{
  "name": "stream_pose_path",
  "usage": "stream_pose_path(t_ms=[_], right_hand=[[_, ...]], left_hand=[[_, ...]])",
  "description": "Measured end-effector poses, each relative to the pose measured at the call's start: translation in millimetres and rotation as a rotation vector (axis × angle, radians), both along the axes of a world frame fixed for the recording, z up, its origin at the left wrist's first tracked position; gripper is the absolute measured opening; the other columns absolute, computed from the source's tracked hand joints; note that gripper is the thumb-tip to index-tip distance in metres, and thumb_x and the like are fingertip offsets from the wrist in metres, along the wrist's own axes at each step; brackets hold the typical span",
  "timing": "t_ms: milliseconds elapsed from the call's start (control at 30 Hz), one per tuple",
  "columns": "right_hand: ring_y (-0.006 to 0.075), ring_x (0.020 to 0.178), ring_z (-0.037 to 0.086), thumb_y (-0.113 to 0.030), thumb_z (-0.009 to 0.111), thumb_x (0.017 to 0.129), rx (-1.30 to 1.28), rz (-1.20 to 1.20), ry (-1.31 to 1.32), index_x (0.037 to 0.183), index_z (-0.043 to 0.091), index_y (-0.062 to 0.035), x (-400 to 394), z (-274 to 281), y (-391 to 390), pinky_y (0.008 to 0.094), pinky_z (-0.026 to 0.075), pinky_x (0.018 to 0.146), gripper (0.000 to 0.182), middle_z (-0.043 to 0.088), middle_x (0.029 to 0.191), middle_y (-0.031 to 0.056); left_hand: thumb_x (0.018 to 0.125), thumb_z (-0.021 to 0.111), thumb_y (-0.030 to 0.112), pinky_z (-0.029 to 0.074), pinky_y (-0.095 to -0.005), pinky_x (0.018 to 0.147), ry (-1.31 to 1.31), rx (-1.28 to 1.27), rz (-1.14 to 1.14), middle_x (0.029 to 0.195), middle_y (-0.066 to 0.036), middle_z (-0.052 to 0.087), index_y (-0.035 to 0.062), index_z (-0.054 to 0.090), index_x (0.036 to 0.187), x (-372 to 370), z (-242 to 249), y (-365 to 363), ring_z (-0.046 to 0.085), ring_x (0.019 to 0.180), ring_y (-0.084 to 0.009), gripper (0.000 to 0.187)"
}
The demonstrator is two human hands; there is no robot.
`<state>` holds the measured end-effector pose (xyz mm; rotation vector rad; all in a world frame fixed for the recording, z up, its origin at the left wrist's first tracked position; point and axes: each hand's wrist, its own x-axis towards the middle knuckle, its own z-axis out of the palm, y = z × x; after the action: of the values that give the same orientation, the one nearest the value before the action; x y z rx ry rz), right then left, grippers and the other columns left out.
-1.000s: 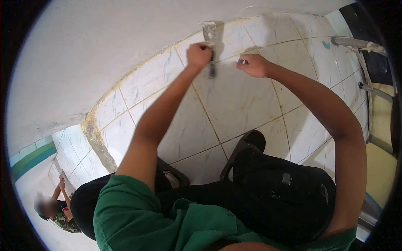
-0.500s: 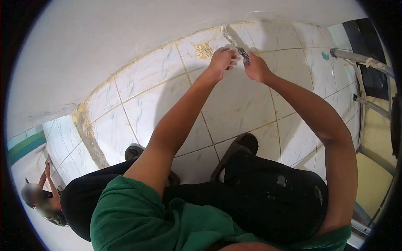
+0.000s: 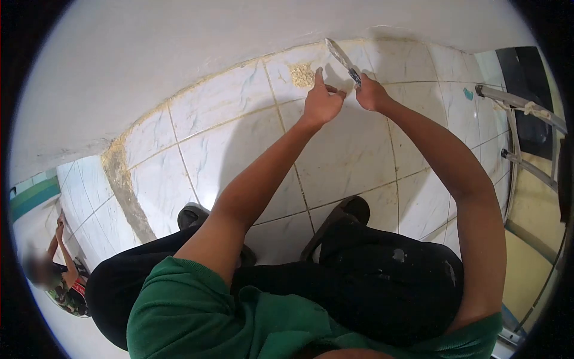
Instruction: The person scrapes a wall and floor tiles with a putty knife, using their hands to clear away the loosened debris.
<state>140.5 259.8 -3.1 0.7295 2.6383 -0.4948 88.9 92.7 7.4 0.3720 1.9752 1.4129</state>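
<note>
Tiled floor point(image 3: 347, 149); scraper point(image 3: 342, 58) jutting wallward from right fingers point(image 3: 365, 84).

1 left hand point(image 3: 323, 106) and 1 right hand point(image 3: 371, 94) make 2, both near 1 o'clock. 1 scraper point(image 3: 343, 58) is at 1 o'clock. 1 patch of yellow crumbs point(image 3: 302, 76) is at 12 o'clock. 1 left shoe point(image 3: 191, 216) at 8 o'clock and 1 right shoe point(image 3: 357, 209) at 4 o'clock make 2. 2 big white marks point(image 3: 399, 255) are on the black pants point(image 3: 388, 299) at 4 o'clock. 1 other person point(image 3: 66, 287) is at 8 o'clock. 2 gray poles point(image 3: 505, 100) are near 2 and 3 o'clock.
</note>
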Motion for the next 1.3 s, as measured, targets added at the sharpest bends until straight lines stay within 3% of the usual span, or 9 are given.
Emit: stream_pose_path(t_ms=[233, 667, 1000, 1167, 1300], right_hand=[[0.0423, 0.092, 0.055, -0.018, 0.045, 0.084, -0.018, 0.018, 0.018, 0.11, 0.039, 0.0049, -4, 0, -1, 0.0481, 0.042, 0.081, 0.035, 0.057, 0.095, 0.0294], [0.0418, 0.094, 0.054, -0.018, 0.041, 0.086, -0.061, 0.156, -0.032, 0.113, 0.039, 0.0031, -7, -12, 10, 0.0474, 0.041, 0.083, 0.035, 0.057, 0.097, 0.0276], [0.0412, 0.093, 0.055, -0.019, 0.043, 0.086, 0.016, 0.063, -0.025, 0.115, 0.039, 0.0015, -5, -9, 14, 0.0474, 0.042, 0.082, 0.036, 0.056, 0.099, 0.0275], [0.0388, 0.089, 0.057, -0.016, 0.042, 0.083, -0.218, 0.053, -0.176, 0.111, 0.042, -0.0004, -5, -8, 13, 0.0472, 0.042, 0.079, 0.032, 0.058, 0.093, 0.0261], [0.0395, 0.084, 0.057, -0.019, 0.044, 0.083, -0.426, -0.134, -0.211, 0.107, 0.044, -0.0012, 0, -8, 6, 0.0474, 0.043, 0.074, 0.029, 0.059, 0.088, 0.0245]], left_hand=[[0.076, 0.06, 0.025, 0.043, -0.0336, 0.083, -0.043, -0.1, -0.066, 0.106, -0.016, 0.059, 0.0019, 0.021, 0.135, 2, -8, -8, 0.057, 0.096, -0.0276, 0.075], [0.076, 0.061, 0.025, 0.044, -0.0334, 0.079, -0.023, -0.083, -0.096, 0.096, -0.015, 0.062, 0.003, 0.033, 0.128, 6, -26, -9, 0.059, 0.09, -0.0258, 0.064], [0.073, 0.06, 0.026, 0.044, -0.0357, 0.08, -0.013, -0.051, -0.099, 0.089, -0.014, 0.064, 0.0046, 0.035, 0.126, 9, -21, -11, 0.06, 0.089, -0.0289, 0.062], [0.073, 0.061, 0.026, 0.045, -0.0363, 0.079, 0.01, -0.032, -0.121, 0.087, -0.013, 0.064, 0.0049, 0.035, 0.126, 9, -24, -4, 0.06, 0.088, -0.0298, 0.062], [0.076, 0.061, 0.026, 0.045, -0.0355, 0.08, 0.015, -0.017, -0.129, 0.091, -0.014, 0.064, 0.0042, 0.036, 0.125, 14, -22, -11, 0.06, 0.089, -0.0298, 0.06]])
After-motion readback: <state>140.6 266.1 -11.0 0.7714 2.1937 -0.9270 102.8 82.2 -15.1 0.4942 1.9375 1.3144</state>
